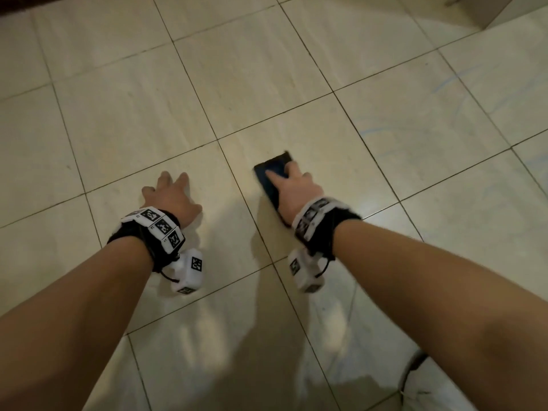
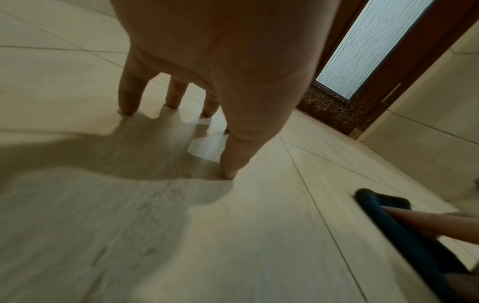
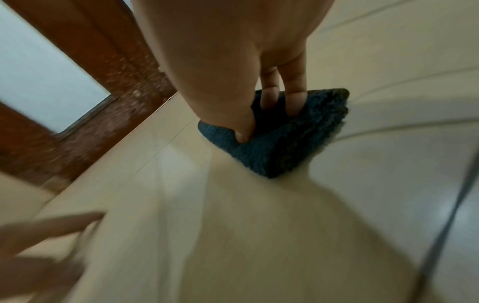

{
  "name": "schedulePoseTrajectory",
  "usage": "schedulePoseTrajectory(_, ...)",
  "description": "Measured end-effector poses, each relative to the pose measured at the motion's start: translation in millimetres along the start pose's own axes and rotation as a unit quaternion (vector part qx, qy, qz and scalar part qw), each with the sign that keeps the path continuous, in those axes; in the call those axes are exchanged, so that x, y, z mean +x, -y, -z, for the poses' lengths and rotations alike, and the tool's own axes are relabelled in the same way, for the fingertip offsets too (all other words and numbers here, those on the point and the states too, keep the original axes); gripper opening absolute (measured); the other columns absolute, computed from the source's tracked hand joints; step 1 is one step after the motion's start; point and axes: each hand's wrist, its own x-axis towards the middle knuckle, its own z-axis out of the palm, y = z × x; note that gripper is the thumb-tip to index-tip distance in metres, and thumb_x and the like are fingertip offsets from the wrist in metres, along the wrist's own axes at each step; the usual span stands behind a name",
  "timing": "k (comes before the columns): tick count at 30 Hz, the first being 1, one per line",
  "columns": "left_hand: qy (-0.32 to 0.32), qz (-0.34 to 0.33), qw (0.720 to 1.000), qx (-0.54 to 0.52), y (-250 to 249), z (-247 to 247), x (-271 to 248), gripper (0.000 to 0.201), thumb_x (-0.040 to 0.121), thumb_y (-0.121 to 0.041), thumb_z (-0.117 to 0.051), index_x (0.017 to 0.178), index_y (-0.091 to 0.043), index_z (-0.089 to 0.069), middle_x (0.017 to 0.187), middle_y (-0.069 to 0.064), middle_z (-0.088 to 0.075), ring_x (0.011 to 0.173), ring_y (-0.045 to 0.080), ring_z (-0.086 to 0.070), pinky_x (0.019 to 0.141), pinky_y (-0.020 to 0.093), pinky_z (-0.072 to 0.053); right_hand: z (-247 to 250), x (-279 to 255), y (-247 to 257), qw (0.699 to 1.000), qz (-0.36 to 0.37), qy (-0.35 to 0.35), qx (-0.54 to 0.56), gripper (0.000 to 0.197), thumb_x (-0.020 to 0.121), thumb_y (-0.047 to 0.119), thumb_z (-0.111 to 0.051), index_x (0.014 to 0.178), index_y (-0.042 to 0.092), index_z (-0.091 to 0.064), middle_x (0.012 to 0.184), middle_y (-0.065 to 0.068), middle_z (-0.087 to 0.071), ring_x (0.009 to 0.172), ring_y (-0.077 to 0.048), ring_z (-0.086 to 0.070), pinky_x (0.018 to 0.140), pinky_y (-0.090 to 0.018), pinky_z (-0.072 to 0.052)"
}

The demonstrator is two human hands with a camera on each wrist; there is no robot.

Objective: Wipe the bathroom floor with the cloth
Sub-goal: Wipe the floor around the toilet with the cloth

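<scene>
A folded dark blue cloth (image 1: 275, 163) (image 2: 388, 225) (image 3: 298, 139) lies flat on the beige tiled floor (image 1: 237, 69). My right hand (image 1: 292, 180) (image 3: 261, 120) presses down on it, with the thumb and straight fingertips (image 3: 295, 102) pushed into the pile. My left hand (image 1: 178, 194) (image 2: 202, 139) is to the left of the cloth and apart from it. Its fingers (image 2: 129, 98) are spread, their tips rest on the bare tile, and it holds nothing. The right wrist view is blurred and shows the left hand (image 3: 46, 235) at bottom left.
A brown wooden door frame with frosted glass (image 2: 376, 51) (image 3: 39, 78) stands beyond the hands on a dark speckled threshold (image 2: 324, 106). A tiled wall (image 2: 440, 112) rises to the right of it. Faint blue streaks (image 1: 444, 84) mark the tiles at right. A white object with a dark cable (image 1: 415, 378) sits at lower right.
</scene>
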Motion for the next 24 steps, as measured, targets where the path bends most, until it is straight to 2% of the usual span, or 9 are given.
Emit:
schedulePoseTrajectory(4,0.004,0.023,0.999,-0.033,-12.2,5.2,-1.2,0.057,0.08,-0.031,-0.067,0.13,-0.023,-0.039,0.143,0.01,-0.028,0.121,0.044,-0.033,0.082,0.046,-0.04,34.8,27.5,-84.7,0.996,-0.088,0.023,0.015,0.075,0.092,0.015,-0.052,0.153,0.041,-0.017,0.155,-0.009,-0.01,0.127,-0.042,-0.037,0.099,-0.05,-0.047)
schedulePoseTrajectory(6,0.005,0.034,0.999,-0.036,-18.2,8.1,-2.0,0.048,0.08,-0.027,-0.066,0.121,-0.02,-0.042,0.136,0.013,-0.03,0.118,0.044,-0.035,0.078,0.044,-0.038,43.5,34.0,-113.5,0.993,-0.117,0.029,0.013,0.074,0.093,0.015,-0.05,0.154,0.041,-0.016,0.156,-0.009,-0.009,0.132,-0.043,-0.032,0.103,-0.05,-0.044)
schedulePoseTrajectory(8,0.008,0.046,0.999,-0.021,-20.8,13.2,-2.3,0.047,0.08,-0.028,-0.067,0.12,-0.019,-0.043,0.133,0.016,-0.033,0.116,0.047,-0.038,0.081,0.046,-0.04,45.7,36.9,-117.2,0.993,-0.117,0.033,-0.001,0.075,0.093,0.014,-0.051,0.155,0.039,-0.015,0.157,-0.01,-0.008,0.134,-0.043,-0.03,0.102,-0.05,-0.045)
schedulePoseTrajectory(10,0.019,0.044,0.999,0.003,-25.6,20.8,-2.8,0.051,0.081,-0.028,-0.067,0.126,-0.021,-0.043,0.131,0.018,-0.037,0.115,0.047,-0.042,0.085,0.046,-0.042,45.5,34.5,-110.9,0.993,-0.111,0.026,-0.016,0.075,0.093,0.012,-0.053,0.155,0.035,-0.015,0.157,-0.013,-0.008,0.132,-0.043,-0.031,0.092,-0.048,-0.047)
schedulePoseTrajectory(12,0.038,0.048,0.998,0.025,-34.3,31.7,-6.5,0.062,0.083,-0.029,-0.067,0.138,-0.029,-0.039,0.141,0.017,-0.036,0.122,0.045,-0.042,0.096,0.044,-0.041,49.0,30.2,-106.7,0.994,-0.103,0.032,-0.018,0.076,0.094,0.007,-0.052,0.155,0.032,-0.014,0.158,-0.014,-0.006,0.133,-0.043,-0.03,0.086,-0.046,-0.046)
schedulePoseTrajectory(14,0.054,0.05,0.997,0.027,-48.5,45.5,-14.9,0.078,0.084,-0.034,-0.067,0.151,-0.034,-0.027,0.154,0.013,-0.028,0.134,0.039,-0.035,0.11,0.042,-0.033,55.4,28.6,-109.0,0.994,-0.092,0.066,-0.003,0.078,0.094,0.006,-0.051,0.156,0.032,-0.011,0.16,-0.012,0.001,0.138,-0.042,-0.024,0.093,-0.048,-0.045)
schedulePoseTrajectory(17,0.044,0.049,0.998,-0.008,-75.9,68.4,-30.0,0.085,0.084,-0.035,-0.069,0.155,-0.034,-0.022,0.159,0.01,-0.022,0.14,0.037,-0.027,0.114,0.04,-0.026,68.9,26.0,-116.2,0.99,-0.069,0.121,0.017,0.078,0.096,0.017,-0.056,0.157,0.032,-0.009,0.162,-0.009,0.007,0.144,-0.042,-0.015,0.104,-0.053,-0.041)
schedulePoseTrajectory(20,0.049,0.019,0.999,-0.016,-105.4,87.9,-37.6,0.085,0.085,-0.04,-0.068,0.155,-0.033,-0.021,0.161,0.01,-0.018,0.144,0.036,-0.022,0.117,0.04,-0.022,76.0,25.9,-116.8,0.987,-0.054,0.152,0.018,0.081,0.096,0.024,-0.06,0.157,0.029,-0.007,0.162,-0.01,0.008,0.142,-0.043,-0.018,0.104,-0.053,-0.04)
schedulePoseTrajectory(24,0.053,-0.028,0.997,-0.038,-138.6,91.6,-22.1,0.084,0.085,-0.041,-0.067,0.155,-0.033,-0.021,0.162,0.009,-0.015,0.145,0.035,-0.018,0.118,0.042,-0.021,73.4,31.3,-114.1,0.988,-0.061,0.143,0.017,0.071,0.1,0.023,-0.051,0.157,0.028,-0.01,0.161,-0.011,0.004,0.134,-0.044,-0.028,0.098,-0.05,-0.044)
